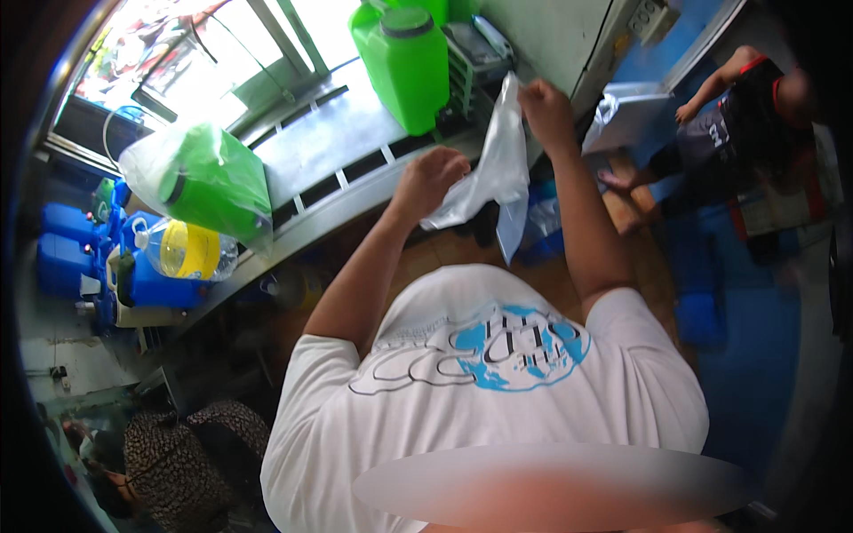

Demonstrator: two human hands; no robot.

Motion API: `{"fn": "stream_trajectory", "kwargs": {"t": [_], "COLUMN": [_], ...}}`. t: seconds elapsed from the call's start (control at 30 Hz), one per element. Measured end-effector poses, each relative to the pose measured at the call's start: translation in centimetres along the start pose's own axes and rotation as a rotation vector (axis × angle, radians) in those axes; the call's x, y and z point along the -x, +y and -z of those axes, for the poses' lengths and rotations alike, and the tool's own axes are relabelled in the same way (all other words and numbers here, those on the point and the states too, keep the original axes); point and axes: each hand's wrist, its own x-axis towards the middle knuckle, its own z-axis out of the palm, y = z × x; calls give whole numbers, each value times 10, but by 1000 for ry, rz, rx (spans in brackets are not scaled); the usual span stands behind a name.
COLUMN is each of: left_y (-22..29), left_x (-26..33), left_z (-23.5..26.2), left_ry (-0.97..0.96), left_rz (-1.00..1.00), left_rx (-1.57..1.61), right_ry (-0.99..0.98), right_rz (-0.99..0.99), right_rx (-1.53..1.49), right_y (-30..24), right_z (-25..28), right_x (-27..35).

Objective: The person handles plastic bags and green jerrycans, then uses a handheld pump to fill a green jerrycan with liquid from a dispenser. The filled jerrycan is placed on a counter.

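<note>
Bare jug (413, 84) on ctr (311, 155), bagged jug (220, 182) L, loose bag (498, 164) R, nearer.

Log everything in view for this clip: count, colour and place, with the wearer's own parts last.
Plastic bag: one, translucent white, hanging from the right hand
Green containers: at least two, green, one upright at top centre, one at left under clear plastic
Bottle: one, clear with yellow label, left
Blue containers: several, blue, far left
Bench: one, silver-grey, upper left to centre
Window: one, bright, top left
Other people: at least two, dark clothing, right and lower left
Shirt: one, white with blue-black print, lower centre
Left hand: one, bare, beside the bag
Right hand: one, bare, gripping the bag's top
</note>
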Motion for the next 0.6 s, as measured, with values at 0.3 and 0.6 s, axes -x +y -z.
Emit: {"fn": "stream_trajectory", "kwargs": {"t": [0.3,0.6], "left_y": [-38,-35], "left_x": [-41,-74], "left_z": [-41,-20], "left_ry": [21,108], "left_rz": [-73,49], "left_rx": [-114,-207], "right_ry": [38,8], "right_rz": [-86,-79], "right_rx": [11,-214], "right_y": [42,48], "right_z": [5,-1], "right_x": [-15,-45]}}
